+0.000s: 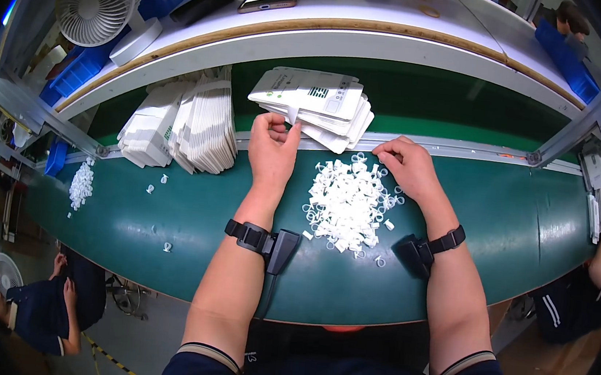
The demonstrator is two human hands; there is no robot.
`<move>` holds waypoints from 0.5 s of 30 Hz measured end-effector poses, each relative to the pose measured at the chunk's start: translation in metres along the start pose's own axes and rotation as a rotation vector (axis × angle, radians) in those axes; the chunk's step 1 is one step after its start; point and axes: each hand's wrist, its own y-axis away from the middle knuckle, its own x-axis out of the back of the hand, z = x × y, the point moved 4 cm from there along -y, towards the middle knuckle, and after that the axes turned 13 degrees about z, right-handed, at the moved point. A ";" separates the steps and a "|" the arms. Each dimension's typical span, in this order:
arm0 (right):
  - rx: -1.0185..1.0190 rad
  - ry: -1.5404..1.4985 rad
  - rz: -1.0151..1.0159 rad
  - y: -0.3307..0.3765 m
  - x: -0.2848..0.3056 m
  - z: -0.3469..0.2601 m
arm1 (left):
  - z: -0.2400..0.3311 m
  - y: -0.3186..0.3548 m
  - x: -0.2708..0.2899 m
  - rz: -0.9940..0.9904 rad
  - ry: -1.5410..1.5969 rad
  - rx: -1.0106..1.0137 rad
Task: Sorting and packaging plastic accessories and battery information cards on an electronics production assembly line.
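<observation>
White looped pieces (348, 206), heaped: best lifted singly, we judge. Left grip (274, 147) by flat packs (310, 92), right grip (409, 167) by pieces; closure we cannot tell.

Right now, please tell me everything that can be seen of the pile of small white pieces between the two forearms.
The pile is a loose heap of many small white pieces, apparently plastic; several show a ring or loop. They lie jumbled at different angles, with a few strays around its edges. It rests on the dark green tabletop. The right hand has its fingertips by the far edge; whether they touch any piece, I cannot tell.
</observation>
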 end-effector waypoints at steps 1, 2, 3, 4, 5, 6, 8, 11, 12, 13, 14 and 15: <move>-0.005 0.013 -0.021 0.000 0.000 -0.001 | 0.001 -0.001 0.001 -0.025 -0.040 -0.055; -0.006 0.012 -0.020 0.000 0.000 -0.001 | 0.003 -0.001 0.001 -0.051 -0.079 -0.110; 0.005 0.011 -0.017 0.000 0.000 -0.001 | 0.004 0.000 0.001 -0.053 -0.080 -0.110; 0.016 0.010 -0.015 0.000 0.000 -0.001 | 0.007 0.000 0.001 -0.051 -0.072 -0.103; 0.014 0.010 -0.014 0.000 0.000 -0.001 | 0.008 0.001 0.001 -0.050 -0.063 -0.096; 0.012 0.008 -0.016 0.000 0.000 -0.002 | 0.006 0.001 0.002 -0.051 -0.064 -0.096; 0.008 0.006 -0.019 0.000 -0.001 -0.002 | 0.003 0.000 0.003 -0.086 -0.025 -0.162; 0.010 0.002 0.006 0.000 0.000 -0.001 | -0.004 -0.001 0.000 -0.109 0.035 -0.141; 0.009 0.004 0.005 0.000 0.000 -0.001 | -0.005 -0.002 0.000 -0.110 0.035 -0.140; 0.007 0.005 0.005 0.000 0.000 0.000 | -0.006 -0.002 -0.001 -0.122 0.059 -0.129; 0.007 0.005 0.005 0.000 0.000 0.000 | -0.007 -0.002 -0.001 -0.135 0.084 -0.118; 0.005 0.007 0.005 0.000 0.000 -0.001 | -0.010 -0.003 -0.002 -0.135 0.083 -0.118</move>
